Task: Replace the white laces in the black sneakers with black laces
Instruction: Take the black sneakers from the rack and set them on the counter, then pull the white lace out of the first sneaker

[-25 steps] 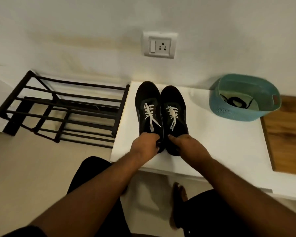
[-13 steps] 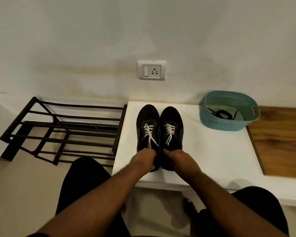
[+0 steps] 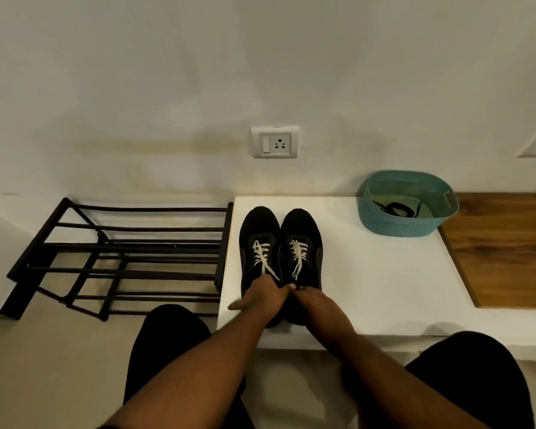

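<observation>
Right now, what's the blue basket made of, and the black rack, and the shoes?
The blue basket looks like molded plastic: its wall is a grid of tiny holes with a smooth rim. The black rack seems to be painted metal, judging by its thin straight bars. The shoes look like soft matte fabric or suede, which one is hard to tell, with flat white woven laces.

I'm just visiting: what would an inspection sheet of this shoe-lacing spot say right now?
Surface: white table, wooden part at its right.
Job's things: two black sneakers side by side, white laces in both; black laces in the teal basket.
Clutter: nothing seen.
Grips: left hand rests on the left sneaker's heel end, thumb out; right hand on the right sneaker's; fingers hidden, hold unclear.
Cables: nothing seen.
Surroundings: black metal rack on the floor at left, wall socket above the sneakers.
</observation>
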The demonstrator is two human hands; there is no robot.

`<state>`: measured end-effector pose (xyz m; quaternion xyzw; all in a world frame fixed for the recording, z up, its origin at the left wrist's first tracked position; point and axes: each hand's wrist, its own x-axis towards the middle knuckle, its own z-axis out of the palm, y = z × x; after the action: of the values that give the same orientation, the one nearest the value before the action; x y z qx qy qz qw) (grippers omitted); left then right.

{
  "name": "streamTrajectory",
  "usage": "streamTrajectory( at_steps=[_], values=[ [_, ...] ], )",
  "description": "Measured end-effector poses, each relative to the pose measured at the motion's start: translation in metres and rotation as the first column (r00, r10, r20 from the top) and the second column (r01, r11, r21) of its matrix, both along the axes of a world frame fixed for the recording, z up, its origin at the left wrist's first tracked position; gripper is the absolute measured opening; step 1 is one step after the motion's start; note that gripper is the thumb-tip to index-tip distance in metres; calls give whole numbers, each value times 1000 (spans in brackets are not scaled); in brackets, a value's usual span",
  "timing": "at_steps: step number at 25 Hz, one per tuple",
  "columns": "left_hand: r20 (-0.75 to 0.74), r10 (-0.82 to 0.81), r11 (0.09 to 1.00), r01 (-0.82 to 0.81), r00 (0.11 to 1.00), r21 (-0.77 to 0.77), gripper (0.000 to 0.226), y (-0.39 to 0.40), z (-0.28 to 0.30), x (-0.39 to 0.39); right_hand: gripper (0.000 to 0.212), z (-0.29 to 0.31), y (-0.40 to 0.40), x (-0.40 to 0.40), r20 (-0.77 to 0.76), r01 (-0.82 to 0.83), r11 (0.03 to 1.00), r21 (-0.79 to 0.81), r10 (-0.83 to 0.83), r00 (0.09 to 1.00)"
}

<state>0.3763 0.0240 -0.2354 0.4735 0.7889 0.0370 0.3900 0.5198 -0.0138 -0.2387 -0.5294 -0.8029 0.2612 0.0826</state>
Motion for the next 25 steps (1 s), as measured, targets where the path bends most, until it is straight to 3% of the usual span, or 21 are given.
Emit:
streamTrajectory(
  at_steps=[2,5,9,11,13,16,20,23,25],
  values=[
    [-7,-32,999,32,999,4,64,7,4,2,55,-1,-3,9,-137,51,999,11,-49,989],
    [-61,-202,978,204,978,35,38,20,11,-1,73,-8,3,23,-339,244,967,-79,-256,905],
    [-216,-575,813,581,789,-42,32,36,38,-15,84,-18,3,26,-320,172,956,-236,-244,915],
    [-297,-672,730,674,678,-112,38,45,48,-21,81,-21,-1,33,-240,107,962,-252,-169,956],
    [-446,-653,718,687,612,-108,45,47,44,-22,75,-24,3,42,-138,72,969,-237,-107,985],
    [-591,-485,741,662,645,115,34,32,27,-12,66,-18,21,43,-58,101,981,-168,-112,992],
    [-620,-438,696,682,651,224,26,46,9,-23,53,-12,54,42,50,-28,998,-48,30,998],
    [-695,-444,598,764,566,241,36,70,7,-42,43,-4,85,42,43,40,997,-69,-38,998],
    [-696,-421,564,769,582,302,49,69,3,-50,48,-4,112,41,194,31,1000,0,-30,981]
  ],
)
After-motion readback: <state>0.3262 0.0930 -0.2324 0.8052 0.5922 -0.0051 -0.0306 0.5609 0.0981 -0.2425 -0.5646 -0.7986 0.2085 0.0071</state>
